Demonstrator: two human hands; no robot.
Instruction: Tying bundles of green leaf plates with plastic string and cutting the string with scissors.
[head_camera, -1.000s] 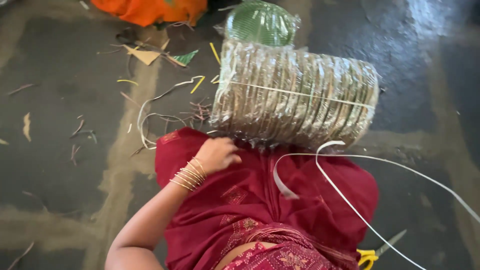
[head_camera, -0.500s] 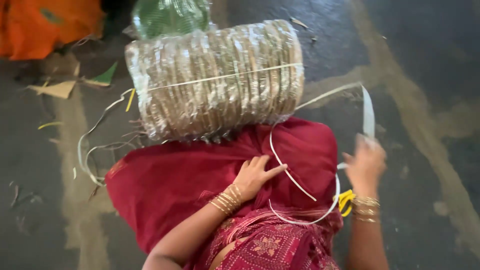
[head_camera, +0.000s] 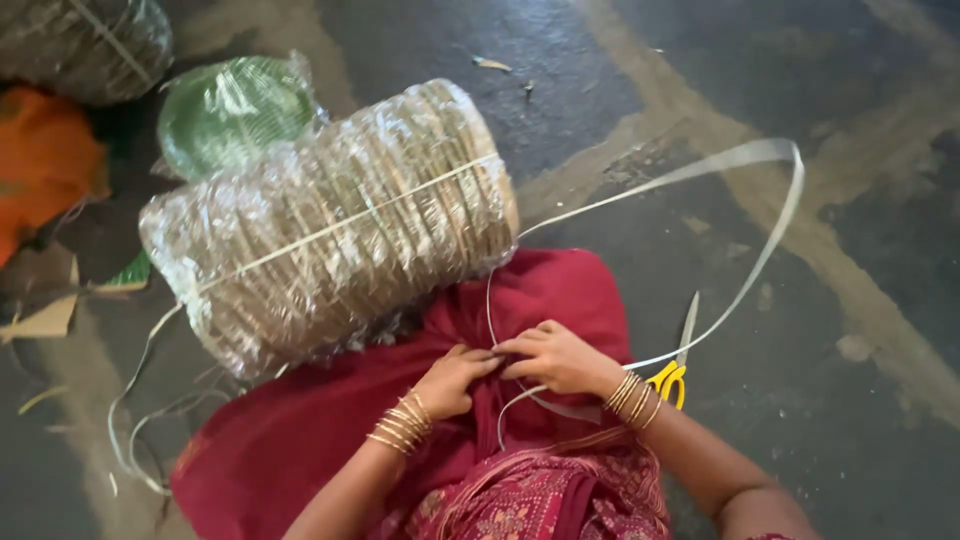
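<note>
Pinching white strap (head_camera: 740, 160): right hand (head_camera: 555, 358), left hand (head_camera: 452, 382), fingers closed

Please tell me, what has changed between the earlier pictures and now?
The right hand came down from the raised strap to meet the left hand on the red cloth. The wrapped bundle stayed lying across the lap, tied with its string.

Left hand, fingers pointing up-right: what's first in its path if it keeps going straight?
The right hand. The left hand has its fingertips almost against it, over the red cloth and white strap. Whether they touch is unclear.
</note>
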